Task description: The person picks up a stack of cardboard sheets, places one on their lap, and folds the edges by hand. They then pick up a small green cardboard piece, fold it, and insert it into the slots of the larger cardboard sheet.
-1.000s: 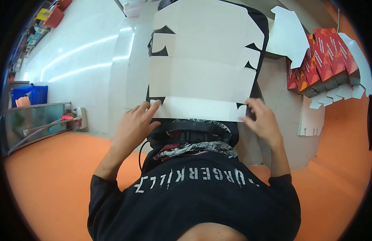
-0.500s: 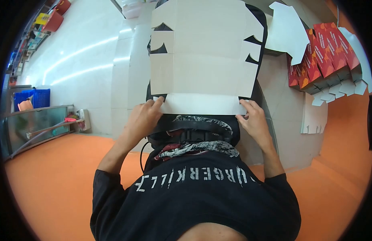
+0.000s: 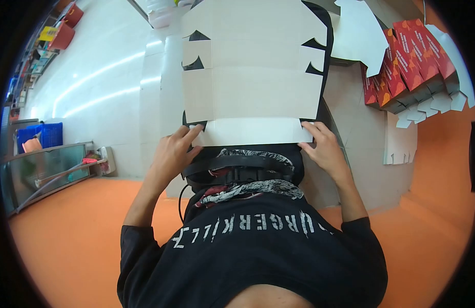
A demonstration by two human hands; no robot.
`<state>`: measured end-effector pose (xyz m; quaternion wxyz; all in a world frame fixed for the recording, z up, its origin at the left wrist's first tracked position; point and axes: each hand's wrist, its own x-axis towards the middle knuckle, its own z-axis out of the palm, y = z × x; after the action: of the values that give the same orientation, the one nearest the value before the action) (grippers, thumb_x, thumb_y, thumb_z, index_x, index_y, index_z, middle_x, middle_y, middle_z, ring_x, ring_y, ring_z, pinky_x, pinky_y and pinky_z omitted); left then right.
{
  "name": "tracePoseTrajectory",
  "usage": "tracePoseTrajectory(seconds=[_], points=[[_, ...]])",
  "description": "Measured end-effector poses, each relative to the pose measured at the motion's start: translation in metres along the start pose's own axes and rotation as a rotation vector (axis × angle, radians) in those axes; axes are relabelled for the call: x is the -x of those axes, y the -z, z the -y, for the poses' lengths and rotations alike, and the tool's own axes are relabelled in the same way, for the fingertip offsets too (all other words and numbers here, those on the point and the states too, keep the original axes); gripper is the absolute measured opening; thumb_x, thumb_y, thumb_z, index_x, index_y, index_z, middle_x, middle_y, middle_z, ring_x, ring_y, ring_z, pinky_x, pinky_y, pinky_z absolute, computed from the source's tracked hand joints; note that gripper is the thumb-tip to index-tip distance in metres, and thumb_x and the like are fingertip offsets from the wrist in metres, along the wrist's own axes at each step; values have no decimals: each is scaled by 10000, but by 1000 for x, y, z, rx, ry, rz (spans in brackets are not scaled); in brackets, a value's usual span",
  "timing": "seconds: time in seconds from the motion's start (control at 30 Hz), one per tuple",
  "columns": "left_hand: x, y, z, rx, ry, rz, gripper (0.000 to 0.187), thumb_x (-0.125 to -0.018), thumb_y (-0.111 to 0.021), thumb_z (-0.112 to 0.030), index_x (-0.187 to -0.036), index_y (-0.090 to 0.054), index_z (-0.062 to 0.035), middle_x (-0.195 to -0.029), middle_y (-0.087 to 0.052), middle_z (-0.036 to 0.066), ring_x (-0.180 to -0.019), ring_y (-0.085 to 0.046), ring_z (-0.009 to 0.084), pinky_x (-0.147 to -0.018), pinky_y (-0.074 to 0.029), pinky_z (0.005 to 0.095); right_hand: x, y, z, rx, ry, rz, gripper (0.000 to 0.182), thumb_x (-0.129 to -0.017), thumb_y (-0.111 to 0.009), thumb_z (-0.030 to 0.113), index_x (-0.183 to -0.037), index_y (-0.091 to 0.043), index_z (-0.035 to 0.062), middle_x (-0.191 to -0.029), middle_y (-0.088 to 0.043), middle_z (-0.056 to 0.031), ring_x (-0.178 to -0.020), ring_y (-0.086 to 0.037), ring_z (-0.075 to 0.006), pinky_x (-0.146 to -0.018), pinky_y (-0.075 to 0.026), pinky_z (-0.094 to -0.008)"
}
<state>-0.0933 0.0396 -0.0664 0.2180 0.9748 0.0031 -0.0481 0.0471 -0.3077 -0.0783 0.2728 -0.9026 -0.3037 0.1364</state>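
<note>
A flat, die-cut cardboard box blank [image 3: 266, 92], pale inside with notched side flaps, lies in front of me over something black. Its near flap [image 3: 253, 132] looks whiter than the main panel, along a crease. My left hand [image 3: 177, 149] grips the left end of this flap, index finger on the corner and thumb by the near edge. At the right end, my right hand [image 3: 326, 147] grips it the same way, thumb below the edge. The undersides of the fingers are hidden.
Several red printed boxes [image 3: 409, 61] with open flaps stand to the right. Near them lie a white cardboard blank [image 3: 358, 36] and more flat card [image 3: 400, 138]. On the left are a glass-sided case [image 3: 52, 167] and a blue basket [image 3: 52, 134].
The whole view has shifted slightly, so the blank appears a little further left. Both hands stay at the near flap's ends, with the left thumb now showing more apart from the index finger.
</note>
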Motion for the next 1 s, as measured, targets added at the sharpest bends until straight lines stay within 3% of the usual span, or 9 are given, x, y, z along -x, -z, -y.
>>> tracePoseTrajectory(seconds=[0.27, 0.37, 0.47, 0.57, 0.63, 0.7, 0.8, 0.87, 1.0], points=[[4, 1, 0, -135, -44, -1, 502, -748, -751, -171, -1212, -576, -92, -850, -602, 91, -666, -625, 305, -596, -511, 396, 2, -5, -7, 170, 55, 9, 495, -770, -756, 181, -1210, -570, 50, -1049, -580, -176, -816, -648, -361, -727, -534, -426], [3, 3, 2, -138, -81, -27, 520, -744, -752, -183, -1225, -570, -106, -838, -600, 85, -656, -623, 298, -599, -508, 389, -1, 7, 1, 188, 82, 41, 477, -763, -766, 243, -1162, -583, 56, -951, -619, -163, -804, -645, -362, -679, -526, -417], [4, 6, -1, -152, -105, -23, 536, -741, -754, -186, -1233, -555, -115, -795, -587, 75, -650, -623, 272, -623, -508, 386, -5, 45, 17, 92, -88, 221, 439, -758, -782, 281, -1087, -601, 54, -823, -650, -142, -764, -659, -318, -646, -515, -385], [4, 7, 8, -54, -112, 6, 578, -727, -771, -209, -1252, -544, -128, -791, -587, 69, -652, -617, 268, -630, -500, 381, -34, 68, 5, -179, -184, -54, 402, -769, -775, 323, -1019, -611, 56, -758, -663, -123, -733, -664, -265, -648, -506, -358], [2, 6, 15, -41, -135, -36, 597, -670, -821, -172, -1197, -552, -94, -765, -614, 72, -626, -613, 218, -605, -510, 350, -73, 66, -5, -120, -172, -514, 434, -789, -748, 365, -1018, -620, 19, -796, -680, -119, -725, -659, -209, -658, -506, -318], [2, 9, 17, 30, -122, -55, 564, -685, -823, -183, -1157, -540, -60, -744, -598, 71, -615, -603, 206, -593, -504, 339, -108, 64, -4, -173, -285, -493, 514, -776, -746, 396, -1046, -611, -21, -858, -684, -152, -784, -666, -242, -691, -512, -336], [3, 29, 7, 133, 128, -25, 515, -738, -811, -278, -1102, -533, -44, -679, -568, 62, -619, -585, 202, -607, -478, 333, -128, 50, 2, -133, -359, -474, 619, -754, -752, 422, -1089, -593, -74, -966, -674, -204, -898, -659, -298, -771, -511, -367], [-10, 29, 9, 123, 223, -264, 519, -771, -790, -277, -1138, -526, -22, -703, -579, 80, -616, -573, 199, -601, -471, 309, -134, 37, -6, -152, -398, -462, 676, -738, -752, 433, -1142, -576, -80, -1072, -649, -242, -1035, -619, -358, -879, -484, -398], [-76, 25, 12, 370, 297, -598, 478, -873, -695, -290, -1199, -532, 19, -745, -603, 113, -656, -566, 177, -617, -462, 288, -131, 25, 7, -103, -481, -515, 670, -731, -755, 395, -1171, -559, -70, -1059, -660, -222, -987, -640, -343, -848, -502, -379]])
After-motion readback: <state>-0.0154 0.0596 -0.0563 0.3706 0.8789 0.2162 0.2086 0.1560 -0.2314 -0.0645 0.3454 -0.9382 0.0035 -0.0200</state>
